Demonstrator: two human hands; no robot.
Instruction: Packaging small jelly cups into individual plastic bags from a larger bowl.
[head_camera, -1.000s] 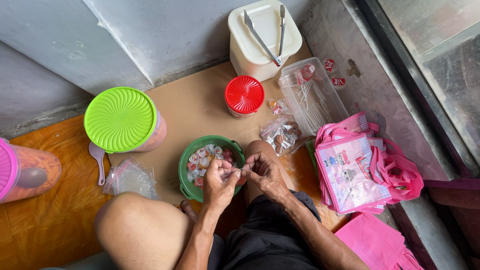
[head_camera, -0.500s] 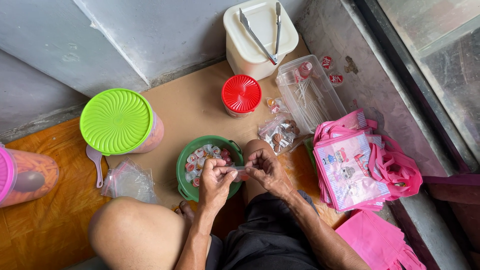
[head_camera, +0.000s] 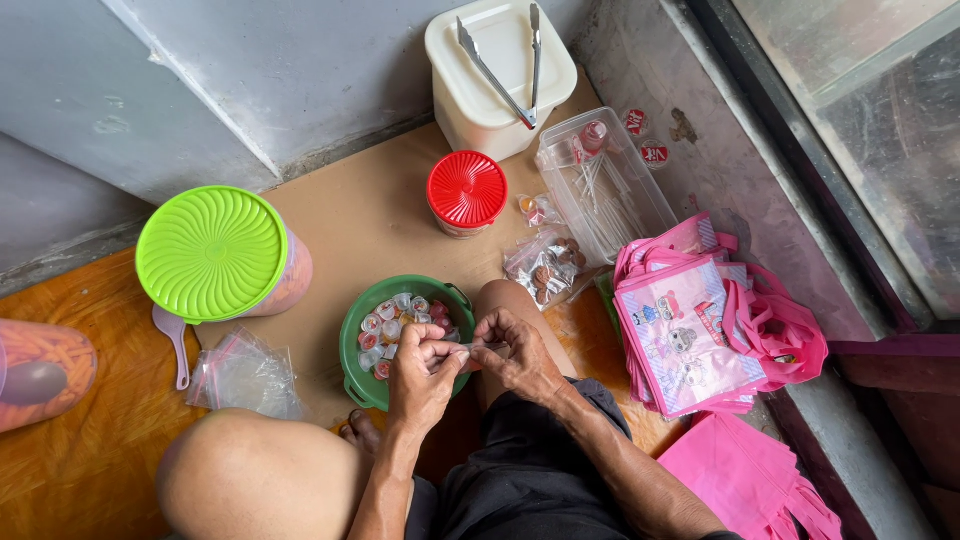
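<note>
My left hand (head_camera: 424, 367) and my right hand (head_camera: 518, 352) meet over my lap, both pinching a small clear plastic bag (head_camera: 478, 350) between the fingertips. Just beyond the hands sits a green bowl (head_camera: 358, 333) filled with several small jelly cups with red and clear tops. My bare knees frame the bowl on either side.
A green-lidded tub (head_camera: 213, 253), a red-lidded jar (head_camera: 466, 190), a white bucket with metal tongs (head_camera: 500, 70), a clear box of straws (head_camera: 605, 185), filled snack bags (head_camera: 545, 265), empty clear bags (head_camera: 245, 375), a white scoop (head_camera: 173, 335) and pink bags (head_camera: 700, 320) lie around on the floor.
The hands have stayed together at the small bag with slight finger movement. The view has shifted a little.
</note>
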